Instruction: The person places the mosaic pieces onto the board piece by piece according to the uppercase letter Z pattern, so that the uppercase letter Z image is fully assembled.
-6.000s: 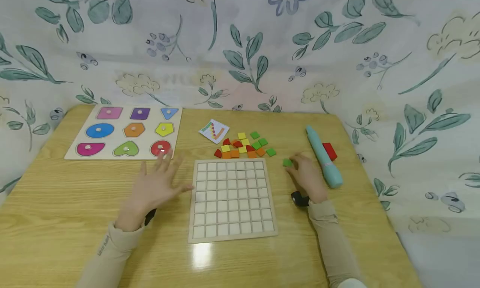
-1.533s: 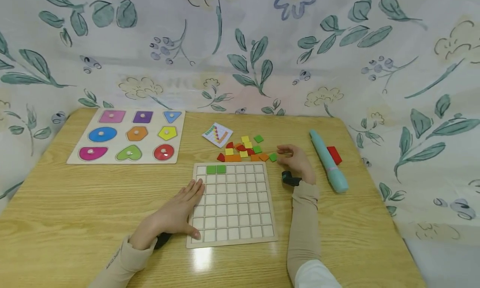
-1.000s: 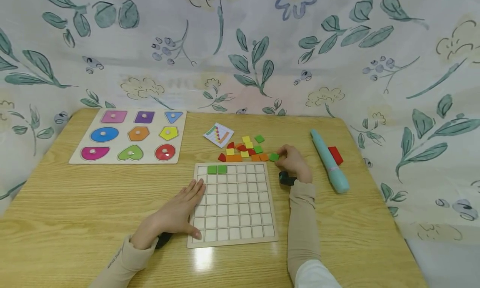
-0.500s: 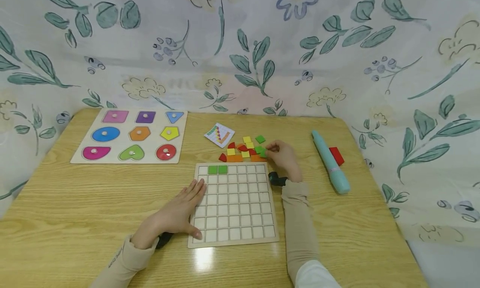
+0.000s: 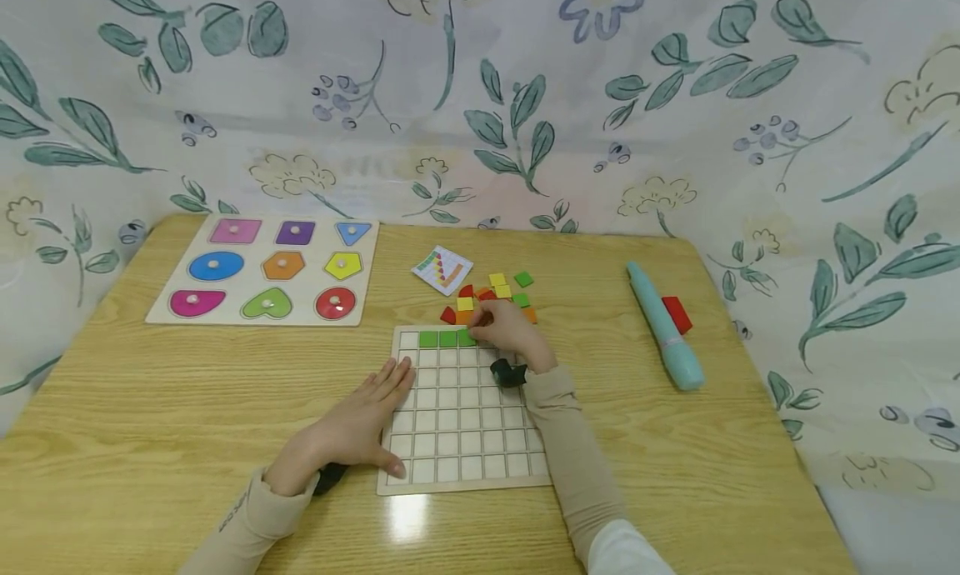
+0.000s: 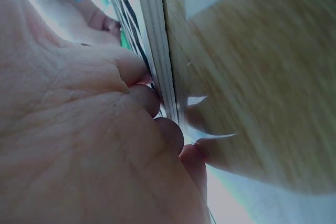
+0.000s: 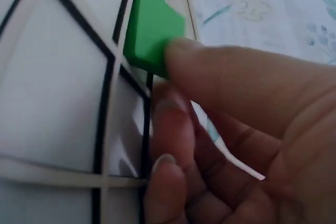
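Observation:
A wooden grid board (image 5: 459, 398) lies on the table, with two green square tiles (image 5: 438, 339) seated in its top row. My right hand (image 5: 513, 329) pinches a third green tile (image 7: 155, 31) at the top row, just right of those two. In the right wrist view the thumb presses on that tile, which is tilted slightly against the grid. My left hand (image 5: 352, 429) rests flat over the board's left edge, fingers straight. The left wrist view shows the left palm (image 6: 79, 129) beside the board's edge (image 6: 156, 35).
Behind the board lies a pile of loose red, yellow, orange and green tiles (image 5: 500, 292). A pattern card (image 5: 442, 269) is at the back. A knob puzzle (image 5: 262, 271) sits back left; a teal wand-shaped object (image 5: 666, 329) and a red block (image 5: 677, 315) lie right.
Two green tiles have come onto the top row and my left hand onto the board's edge. My right hand has picked a third green tile from beside the pile and carried it left.

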Tool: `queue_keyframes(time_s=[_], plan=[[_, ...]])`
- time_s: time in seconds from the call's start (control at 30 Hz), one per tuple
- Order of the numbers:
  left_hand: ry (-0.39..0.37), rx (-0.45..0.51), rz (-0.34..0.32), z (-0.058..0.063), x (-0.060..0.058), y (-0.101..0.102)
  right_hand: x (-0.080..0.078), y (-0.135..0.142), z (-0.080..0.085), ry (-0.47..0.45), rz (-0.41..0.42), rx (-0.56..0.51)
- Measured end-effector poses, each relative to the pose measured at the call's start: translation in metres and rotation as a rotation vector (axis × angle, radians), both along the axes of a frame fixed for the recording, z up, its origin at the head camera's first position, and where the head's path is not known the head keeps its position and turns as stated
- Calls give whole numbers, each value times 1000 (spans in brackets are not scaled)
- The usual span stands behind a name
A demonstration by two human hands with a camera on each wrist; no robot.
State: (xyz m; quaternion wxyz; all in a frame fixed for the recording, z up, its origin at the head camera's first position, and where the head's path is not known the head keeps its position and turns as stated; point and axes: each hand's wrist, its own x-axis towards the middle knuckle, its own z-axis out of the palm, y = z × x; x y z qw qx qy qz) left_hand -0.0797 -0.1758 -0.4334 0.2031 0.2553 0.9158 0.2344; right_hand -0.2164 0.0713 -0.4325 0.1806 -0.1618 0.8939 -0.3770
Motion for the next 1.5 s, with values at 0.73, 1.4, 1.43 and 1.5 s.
queue_keyframes(time_s=[0.73, 1.4, 1.43, 1.5], plan=[[-14, 1, 1, 4, 0, 0, -18, 53, -16, 154, -295, -7], [13, -7, -12, 2, -1, 0, -8, 43, 5, -33, -178, -62], [10, -5, -5, 3, -1, 0, -7, 40, 5, -60, -152, -57], [6, -9, 6, 3, -1, 0, -4, 33, 6, -95, -117, -44]])
